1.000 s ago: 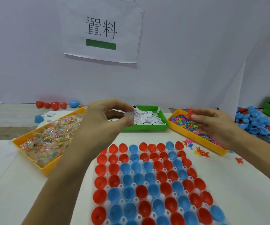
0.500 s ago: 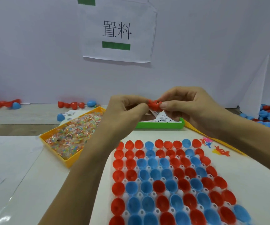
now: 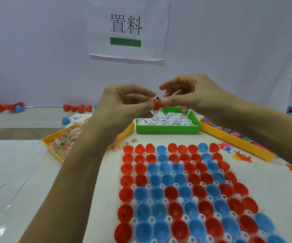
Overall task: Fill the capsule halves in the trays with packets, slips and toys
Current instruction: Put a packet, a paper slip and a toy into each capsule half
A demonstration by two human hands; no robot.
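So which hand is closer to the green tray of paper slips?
Right. The right hand hovers directly over the green tray; the left hand is beside it, over the tray's left corner.

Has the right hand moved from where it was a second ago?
Yes. The right hand left the yellow toy tray and swung left to meet the left hand above the green tray.
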